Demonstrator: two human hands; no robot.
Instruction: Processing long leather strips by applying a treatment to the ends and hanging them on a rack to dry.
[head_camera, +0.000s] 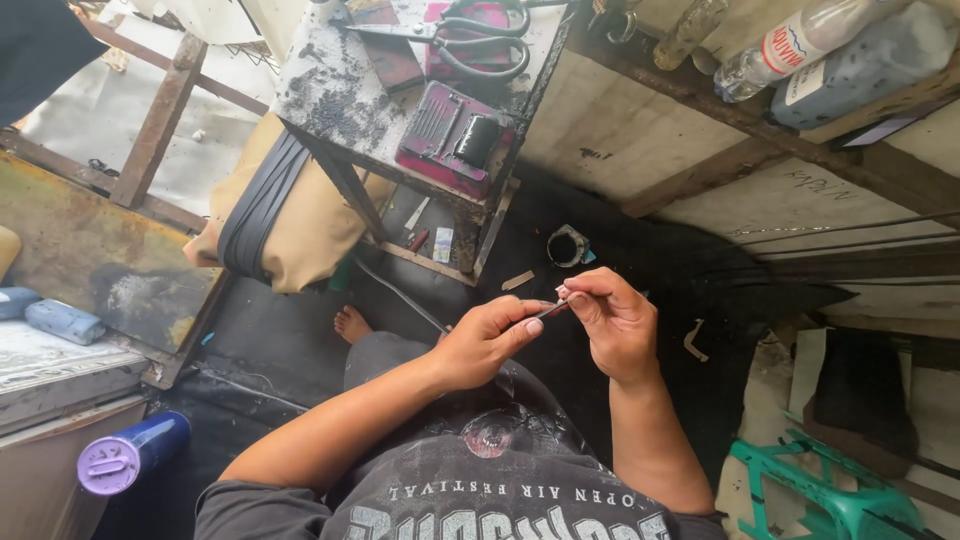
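Hands are meeting in front of the seated person's chest, above a dark mat covering the floor. The left hand (490, 340) is curling around a thin dark strip (548, 310), thumb and forefinger pinching its near end, while the right hand (612, 322) is closing its fingertips on the far end, so the little piece is spanning the gap between both grips. What the strip is made of, I cannot tell; it is too small.

Just beyond the hands, a grimy work stool (330, 95) is standing, its top carrying large scissors (470, 35) and a maroon tray (450, 140) with a black spool sitting in it. A tan bag (300, 215) with black straps is leaning against the stool's legs. A bare foot (352, 324) is resting on the mat beside it. A round black tin (567, 246) is lying on the floor past the hands. Off to the lower left a blue bottle with a purple cap (130, 455) is lying on its side, and a green plastic stool (830, 490) is showing at the lower right.
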